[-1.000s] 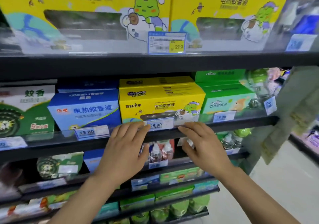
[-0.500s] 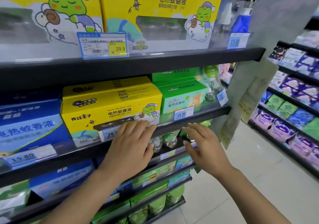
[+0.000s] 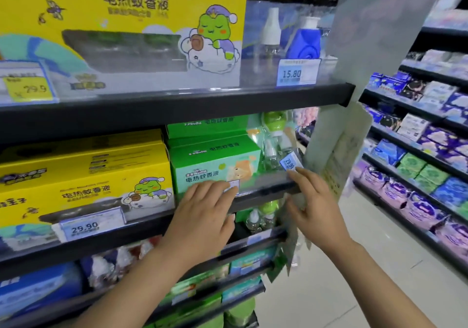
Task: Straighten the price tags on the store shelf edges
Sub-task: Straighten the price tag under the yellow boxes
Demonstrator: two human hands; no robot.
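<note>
Head view, centre of the frame: my left hand [image 3: 202, 213] lay flat, fingers straight and together, over the tag [image 3: 232, 185] in front of the green box [image 3: 215, 168], covering most of it. My right hand [image 3: 314, 206] reached toward the skewed tag [image 3: 289, 163] at the right end of the middle shelf [image 3: 266, 188], which stood tilted with one corner dipping; its fingers were loosely spread, the tips just under that tag, and I could not tell whether they touched it. Neither hand pinched anything.

To do this step well, I judged, the left palm should press its tag flush against the clear strip and slide it level with the shelf edge, not bend it. The right should take the tilted tag by its lower corner and turn it until its base ran parallel with the shelf, matching the 29.90 tag [image 3: 88, 226] at lower left. A hard tug near the shelf end risked popping it off.
</note>
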